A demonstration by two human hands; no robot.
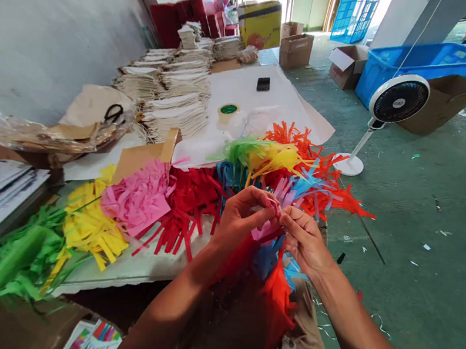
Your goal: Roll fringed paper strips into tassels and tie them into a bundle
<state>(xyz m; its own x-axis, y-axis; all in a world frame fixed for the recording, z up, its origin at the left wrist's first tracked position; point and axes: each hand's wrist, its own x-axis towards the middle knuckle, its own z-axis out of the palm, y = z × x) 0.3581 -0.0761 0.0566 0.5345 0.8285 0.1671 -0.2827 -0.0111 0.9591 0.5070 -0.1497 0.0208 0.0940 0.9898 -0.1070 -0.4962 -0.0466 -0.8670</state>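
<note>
My left hand [248, 211] is closed, its thumb and fingertips pinching the twisted top of a pink tissue paper tassel [271, 206]. Close beside it, my right hand [300, 236] pinches at the same pink paper near its twist. Below both hands, over my lap, hang red tissue tassels [278, 301] and a blue tassel [266, 258]. Right behind my fingers on the table's edge lie yellow fringe [278, 159], light green fringe [243, 151] and orange-red fringe [330, 179]. To the left are dark red fringe [194, 204] and a pink fringed bundle [140, 195].
Yellow [93, 222] and green paper fringe [24, 259] lie at the table's left. Behind stand stacked paper bundles [179, 94], a tape roll [228, 109], a phone [263, 84] and black-handled scissors [114, 113]. A white fan [399, 101] and a blue crate [375, 73] stand on the floor.
</note>
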